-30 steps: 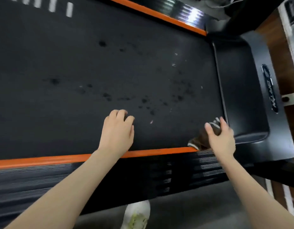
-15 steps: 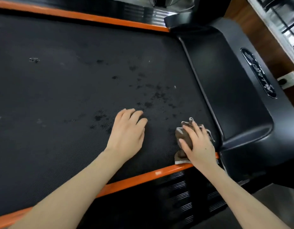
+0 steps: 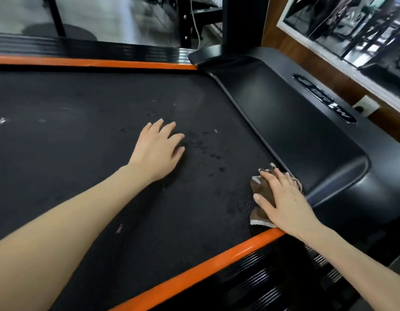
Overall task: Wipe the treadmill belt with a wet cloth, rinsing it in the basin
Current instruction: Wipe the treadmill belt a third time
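The black treadmill belt [image 3: 86, 158] fills the middle of the head view, with dark wet spots and a few pale specks near its right end. My right hand [image 3: 284, 200] presses a brown cloth [image 3: 260, 196] with pale edging flat on the belt's near right corner, beside the motor cover. My left hand [image 3: 158, 149] rests palm down on the belt, fingers spread, holding nothing, just left of the wet spots. No basin is in view.
Orange side rails run along the far edge [image 3: 93, 62] and the near edge [image 3: 194, 274] of the belt. The glossy black motor cover [image 3: 295, 131] lies to the right, with an upright post [image 3: 241, 23] behind it. A wood wall with a socket [image 3: 366, 105] stands far right.
My view has swung lower and to the right across the frames. My right hand with the cloth stays at the belt's near right corner by the motor cover. My left hand stays flat on the belt.
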